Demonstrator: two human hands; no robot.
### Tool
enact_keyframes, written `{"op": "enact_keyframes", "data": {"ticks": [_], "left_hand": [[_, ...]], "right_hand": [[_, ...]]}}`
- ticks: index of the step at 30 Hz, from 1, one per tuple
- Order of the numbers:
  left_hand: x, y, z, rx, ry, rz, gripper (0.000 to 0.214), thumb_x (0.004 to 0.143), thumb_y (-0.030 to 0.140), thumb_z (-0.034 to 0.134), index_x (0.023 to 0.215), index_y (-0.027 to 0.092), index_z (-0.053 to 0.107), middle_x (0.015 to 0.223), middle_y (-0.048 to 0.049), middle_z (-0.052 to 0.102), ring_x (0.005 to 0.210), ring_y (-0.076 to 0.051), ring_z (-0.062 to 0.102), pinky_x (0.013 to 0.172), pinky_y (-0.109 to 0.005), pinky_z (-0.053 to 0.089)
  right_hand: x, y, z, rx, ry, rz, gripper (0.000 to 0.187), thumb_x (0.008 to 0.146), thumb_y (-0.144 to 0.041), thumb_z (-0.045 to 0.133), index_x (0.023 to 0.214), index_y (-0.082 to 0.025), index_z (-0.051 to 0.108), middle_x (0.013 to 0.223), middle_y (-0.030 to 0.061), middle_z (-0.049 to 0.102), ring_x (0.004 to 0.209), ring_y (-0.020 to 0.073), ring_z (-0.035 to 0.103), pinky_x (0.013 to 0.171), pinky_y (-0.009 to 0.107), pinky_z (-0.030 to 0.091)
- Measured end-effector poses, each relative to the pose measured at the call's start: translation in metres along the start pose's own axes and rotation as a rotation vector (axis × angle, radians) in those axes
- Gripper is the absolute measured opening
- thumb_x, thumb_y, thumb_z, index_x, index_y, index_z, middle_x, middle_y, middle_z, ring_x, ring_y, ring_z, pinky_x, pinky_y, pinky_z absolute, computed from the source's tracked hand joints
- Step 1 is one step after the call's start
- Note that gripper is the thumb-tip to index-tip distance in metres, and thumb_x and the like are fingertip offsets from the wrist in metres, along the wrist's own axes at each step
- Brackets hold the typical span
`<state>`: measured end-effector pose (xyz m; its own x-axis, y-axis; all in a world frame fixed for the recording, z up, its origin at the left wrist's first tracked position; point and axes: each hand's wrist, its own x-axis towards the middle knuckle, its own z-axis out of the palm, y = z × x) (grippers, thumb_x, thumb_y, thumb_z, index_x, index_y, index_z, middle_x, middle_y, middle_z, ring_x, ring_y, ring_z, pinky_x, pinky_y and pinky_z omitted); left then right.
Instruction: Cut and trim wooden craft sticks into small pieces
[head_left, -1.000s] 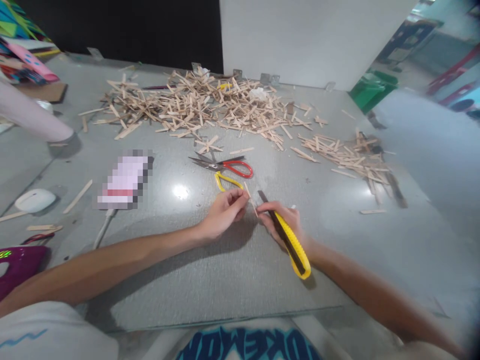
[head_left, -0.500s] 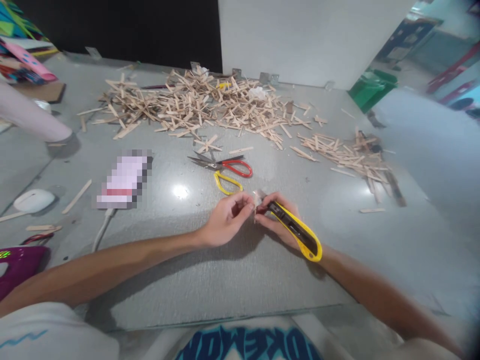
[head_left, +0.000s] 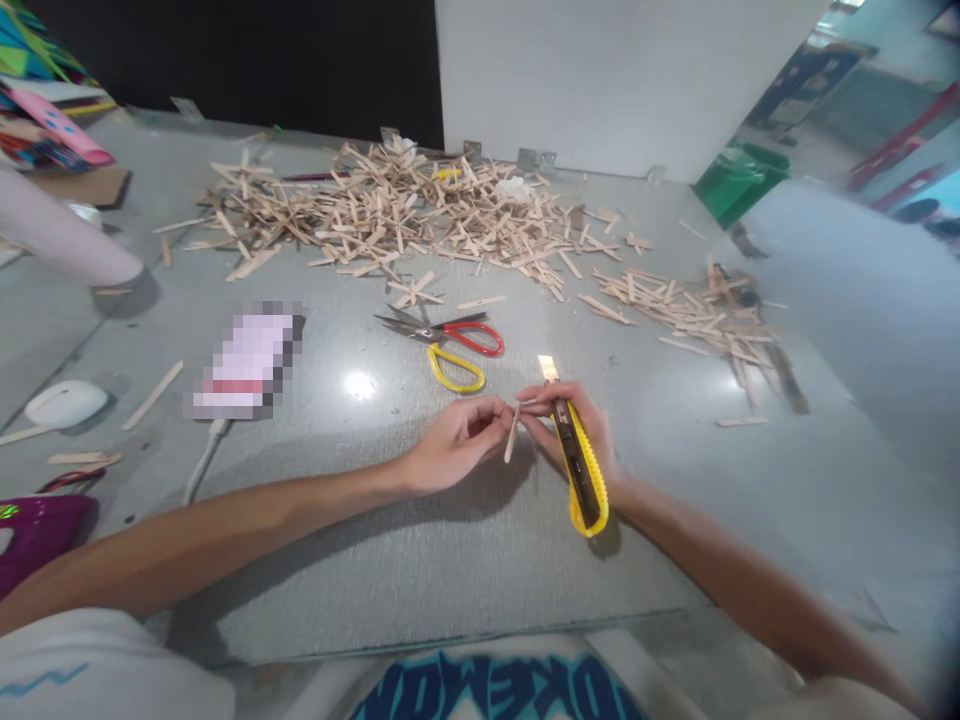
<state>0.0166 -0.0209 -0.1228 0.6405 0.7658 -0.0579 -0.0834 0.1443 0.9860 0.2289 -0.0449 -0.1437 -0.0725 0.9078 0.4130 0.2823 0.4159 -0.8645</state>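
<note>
My left hand [head_left: 454, 443] pinches a small wooden stick [head_left: 511, 432] between thumb and fingers, just above the grey table [head_left: 420, 560]. My right hand [head_left: 581, 425] grips a yellow utility knife [head_left: 579, 468] with its blade [head_left: 547, 367] pushed out and pointing away from me. The fingertips of my right hand also touch the stick's upper end. Both hands meet at the table's middle, a little nearer me than the scissors.
Red- and yellow-handled scissors [head_left: 450, 335] lie just beyond my hands. A big heap of wooden sticks [head_left: 390, 210] covers the far side, a smaller heap [head_left: 690, 310] sits at the right. A blurred-out object [head_left: 247, 362], a white oval thing [head_left: 66, 402] and a purple item [head_left: 37, 525] lie left.
The knife has swung from lying sideways to pointing away from me, blade now standing clear above my fingers. The stick has turned to hang downward between the two hands.
</note>
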Motion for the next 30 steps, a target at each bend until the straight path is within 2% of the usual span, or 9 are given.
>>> {"op": "enact_keyframes", "data": {"ticks": [7, 13, 15, 17, 20, 22, 25, 28, 30], "left_hand": [[0.002, -0.008, -0.002, 0.025, -0.033, 0.009, 0.053, 0.104, 0.067, 0.068, 0.086, 0.018, 0.057, 0.071, 0.0048, 0.044, 0.059, -0.009, 0.038, 0.053, -0.023, 0.028], [0.003, -0.014, -0.001, 0.117, -0.039, 0.076, 0.050, 0.107, 0.065, 0.063, 0.090, 0.018, 0.062, 0.072, 0.0037, 0.043, 0.060, -0.010, 0.034, 0.053, -0.026, 0.025], [0.004, -0.014, -0.001, 0.154, -0.021, 0.103, 0.051, 0.106, 0.066, 0.063, 0.092, 0.017, 0.066, 0.072, 0.0020, 0.049, 0.061, -0.011, 0.038, 0.054, -0.027, 0.027], [0.005, -0.014, -0.004, 0.174, 0.018, 0.141, 0.053, 0.105, 0.069, 0.065, 0.095, 0.016, 0.070, 0.075, -0.0013, 0.058, 0.064, -0.013, 0.046, 0.057, -0.027, 0.034], [0.006, -0.013, -0.009, 0.168, 0.045, 0.154, 0.053, 0.102, 0.068, 0.070, 0.093, 0.016, 0.069, 0.080, -0.0041, 0.064, 0.071, -0.015, 0.054, 0.063, -0.028, 0.041], [0.006, -0.013, -0.011, 0.173, 0.054, 0.142, 0.052, 0.101, 0.066, 0.072, 0.090, 0.016, 0.067, 0.080, -0.0037, 0.064, 0.072, -0.014, 0.055, 0.064, -0.027, 0.042], [0.005, -0.013, -0.011, 0.236, 0.148, 0.158, 0.047, 0.106, 0.062, 0.066, 0.095, 0.016, 0.066, 0.083, -0.0034, 0.065, 0.072, -0.014, 0.056, 0.063, -0.026, 0.043], [0.002, -0.014, -0.008, 0.378, 0.277, 0.220, 0.036, 0.112, 0.050, 0.058, 0.094, 0.019, 0.061, 0.073, 0.0026, 0.056, 0.063, -0.011, 0.050, 0.057, -0.024, 0.038], [0.001, -0.015, -0.007, 0.514, 0.329, 0.307, 0.026, 0.113, 0.038, 0.056, 0.094, 0.020, 0.058, 0.070, 0.0055, 0.051, 0.058, -0.010, 0.046, 0.055, -0.022, 0.036]], "right_hand": [[-0.002, -0.005, 0.001, -0.080, 0.008, -0.091, 0.013, 0.105, -0.021, 0.069, 0.110, -0.030, 0.062, 0.118, 0.0052, 0.087, 0.096, 0.0228, 0.087, 0.087, 0.037, 0.069], [-0.009, -0.010, 0.002, -0.090, 0.002, -0.097, 0.016, 0.104, -0.021, 0.071, 0.114, -0.031, 0.063, 0.130, 0.0082, 0.085, 0.097, 0.0226, 0.088, 0.076, 0.030, 0.068], [-0.012, -0.013, 0.002, -0.101, -0.023, -0.121, 0.018, 0.103, -0.020, 0.072, 0.115, -0.031, 0.064, 0.124, 0.0068, 0.086, 0.097, 0.0222, 0.087, 0.078, 0.029, 0.067], [-0.014, -0.015, 0.002, -0.103, -0.057, -0.159, 0.021, 0.103, -0.018, 0.071, 0.116, -0.032, 0.064, 0.107, 0.0030, 0.088, 0.090, 0.0206, 0.087, 0.078, 0.029, 0.067], [-0.019, -0.015, 0.002, -0.101, -0.120, -0.223, 0.024, 0.102, -0.016, 0.071, 0.118, -0.032, 0.064, 0.082, -0.0043, 0.082, 0.062, 0.0147, 0.078, 0.064, 0.024, 0.063], [-0.020, -0.012, 0.003, -0.093, -0.142, -0.262, 0.024, 0.102, -0.016, 0.071, 0.119, -0.032, 0.065, 0.080, -0.0053, 0.081, 0.056, 0.0126, 0.075, 0.059, 0.022, 0.060], [-0.020, -0.008, 0.003, -0.084, -0.079, -0.260, 0.024, 0.102, -0.021, 0.076, 0.120, -0.032, 0.064, 0.100, 0.0014, 0.087, 0.081, 0.0181, 0.085, 0.076, 0.028, 0.067], [-0.016, -0.006, 0.001, -0.049, 0.008, -0.172, 0.032, 0.097, -0.029, 0.086, 0.119, -0.032, 0.063, 0.124, 0.0078, 0.086, 0.110, 0.0261, 0.085, 0.097, 0.039, 0.068], [-0.012, -0.009, 0.001, 0.047, 0.015, -0.066, 0.035, 0.094, -0.038, 0.090, 0.117, -0.031, 0.064, 0.124, 0.0080, 0.086, 0.107, 0.0272, 0.086, 0.096, 0.042, 0.069]]}}
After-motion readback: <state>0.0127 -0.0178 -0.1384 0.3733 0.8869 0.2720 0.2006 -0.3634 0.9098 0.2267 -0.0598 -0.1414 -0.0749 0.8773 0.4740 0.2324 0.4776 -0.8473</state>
